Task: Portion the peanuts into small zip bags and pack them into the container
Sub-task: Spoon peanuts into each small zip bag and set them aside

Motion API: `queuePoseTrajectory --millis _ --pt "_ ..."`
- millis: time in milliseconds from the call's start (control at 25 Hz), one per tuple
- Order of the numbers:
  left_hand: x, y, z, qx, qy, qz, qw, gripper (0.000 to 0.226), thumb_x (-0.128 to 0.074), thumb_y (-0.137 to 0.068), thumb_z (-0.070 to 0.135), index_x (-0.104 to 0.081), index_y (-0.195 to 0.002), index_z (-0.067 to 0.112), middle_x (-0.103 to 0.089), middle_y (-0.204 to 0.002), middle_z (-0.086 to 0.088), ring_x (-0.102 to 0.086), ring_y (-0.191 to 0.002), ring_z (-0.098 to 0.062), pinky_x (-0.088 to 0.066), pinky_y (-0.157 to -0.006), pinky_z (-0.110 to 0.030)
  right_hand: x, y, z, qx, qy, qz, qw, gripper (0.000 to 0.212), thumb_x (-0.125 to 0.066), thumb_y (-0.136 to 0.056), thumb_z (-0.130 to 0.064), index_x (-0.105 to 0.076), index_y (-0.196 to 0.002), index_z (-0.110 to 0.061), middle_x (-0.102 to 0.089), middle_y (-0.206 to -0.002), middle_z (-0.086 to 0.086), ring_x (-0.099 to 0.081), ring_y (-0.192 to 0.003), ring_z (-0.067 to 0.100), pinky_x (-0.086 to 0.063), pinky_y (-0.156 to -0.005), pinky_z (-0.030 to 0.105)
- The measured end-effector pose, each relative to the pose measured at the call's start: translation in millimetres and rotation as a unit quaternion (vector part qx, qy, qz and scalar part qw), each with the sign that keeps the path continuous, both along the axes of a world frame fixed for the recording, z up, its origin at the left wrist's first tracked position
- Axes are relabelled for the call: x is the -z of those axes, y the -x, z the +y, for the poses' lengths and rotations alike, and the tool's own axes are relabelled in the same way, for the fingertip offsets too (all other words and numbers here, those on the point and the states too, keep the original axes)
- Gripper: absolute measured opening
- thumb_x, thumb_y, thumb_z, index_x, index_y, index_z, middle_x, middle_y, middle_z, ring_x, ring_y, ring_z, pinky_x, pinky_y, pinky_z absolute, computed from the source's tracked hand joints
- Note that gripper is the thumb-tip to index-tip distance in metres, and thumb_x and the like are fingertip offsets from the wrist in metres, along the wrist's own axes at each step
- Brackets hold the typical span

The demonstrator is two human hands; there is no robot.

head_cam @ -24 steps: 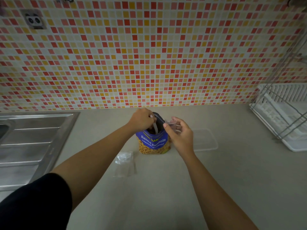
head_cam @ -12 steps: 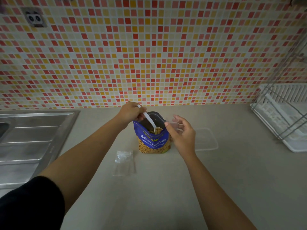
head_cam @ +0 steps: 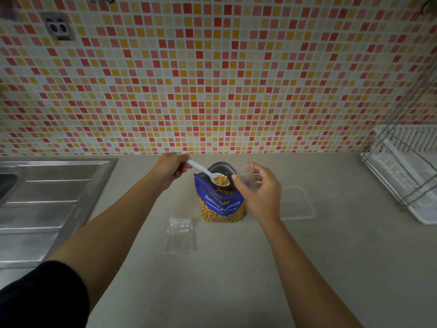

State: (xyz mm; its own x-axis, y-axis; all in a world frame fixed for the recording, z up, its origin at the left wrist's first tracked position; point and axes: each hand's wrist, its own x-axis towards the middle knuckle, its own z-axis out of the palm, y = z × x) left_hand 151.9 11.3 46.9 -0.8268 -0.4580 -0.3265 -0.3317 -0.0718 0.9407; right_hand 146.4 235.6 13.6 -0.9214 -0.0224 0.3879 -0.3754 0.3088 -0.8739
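count: standing upright and open on the desk [head_cam: 236, 280], one peanut pouch [head_cam: 222, 204]; lying just right of it, one clear container [head_cam: 299, 204]; resting in front-left of it, one small pile of spare zip bags [head_cam: 181, 234], perhaps several, the clear film blurring together too much for counting.
left hand [head_cam: 170, 168]: gripping the handle of one white spoon [head_cam: 201, 168], holding its bowl level over the pouch mouth with a small heap of peanuts [head_cam: 221, 179] in it.
right hand [head_cam: 259, 194]: pinching one small zip bag [head_cam: 248, 175] between thumb and fingers, just right of the spoon bowl.
surroundings: lying along the left, a steel sink drainboard [head_cam: 47, 204]; standing at far right, a white dish rack [head_cam: 406, 171]; rising behind, a mosaic tiled wall [head_cam: 212, 79] carrying a socket [head_cam: 58, 27] at upper left.
in the way: crossing the near desk, both forearms; sitting between pouch and container, the right hand.
edges and room: meeting the wall just behind the pouch; showing plain desk surface between container and dish rack, and in front of the pouch.
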Motion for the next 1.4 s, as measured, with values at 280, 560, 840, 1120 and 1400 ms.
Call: queuePoseTrajectory --millis 280,560,840,1120,1400 --pt "-27 5 -13 -0.043 -0.021 0.043 0.998 0.015 -0.047 -0.093 0.011 -0.058 -0.083 0.009 -0.058 -0.067 -0.007 -0.044 -0.053 -0.01 -0.032 -0.04 -0.014 0 -1 -6 0.009 -0.095 0.024 0.995 0.053 -0.077 -0.07 -0.038 -0.062 -0.116 -0.015 -0.064 -0.103 -0.002 -0.057 -0.087 0.008 -0.052 -0.076 0.027" --pt "-76 14 5 0.013 0.07 0.076 0.995 0.017 -0.051 -0.092 0.013 -0.061 -0.08 0.008 -0.06 -0.068 -0.007 -0.048 -0.055 -0.012 -0.037 -0.049 -0.019 -6 -1 -17 0.003 -0.106 0.029 0.994 0.055 -0.076 -0.071 -0.04 -0.061 -0.117 -0.015 -0.064 -0.105 -0.001 -0.055 -0.089 0.007 -0.046 -0.073 0.021" --pt "-106 8 53 0.152 0.369 0.135 0.907 0.018 -0.053 -0.092 0.02 -0.064 -0.085 0.008 -0.064 -0.069 0.001 -0.059 -0.058 -0.007 -0.048 -0.055 -0.013 -6 -1 -18 0.011 -0.088 0.008 0.996 0.051 -0.075 -0.071 -0.041 -0.062 -0.114 -0.016 -0.064 -0.103 -0.002 -0.056 -0.087 0.009 -0.05 -0.073 0.027" --pt "-99 8 16 0.041 0.218 0.127 0.967 0.017 -0.053 -0.092 0.018 -0.064 -0.093 0.006 -0.063 -0.075 -0.005 -0.056 -0.06 -0.01 -0.044 -0.054 -0.016 -8 -1 -12 0.022 -0.069 -0.009 0.997 0.055 -0.077 -0.07 -0.041 -0.062 -0.117 -0.015 -0.065 -0.104 -0.001 -0.06 -0.087 0.012 -0.054 -0.077 0.033" --pt "-23 4 31 0.272 0.447 0.014 0.852 0.027 -0.055 -0.091 0.027 -0.069 -0.095 0.005 -0.058 -0.079 -0.002 -0.051 -0.075 -0.014 -0.035 -0.059 -0.018 -18 1 3 0.04 -0.041 -0.052 0.997 0.055 -0.075 -0.072 -0.043 -0.062 -0.118 -0.014 -0.069 -0.106 -0.001 -0.065 -0.089 0.013 -0.055 -0.074 0.027"
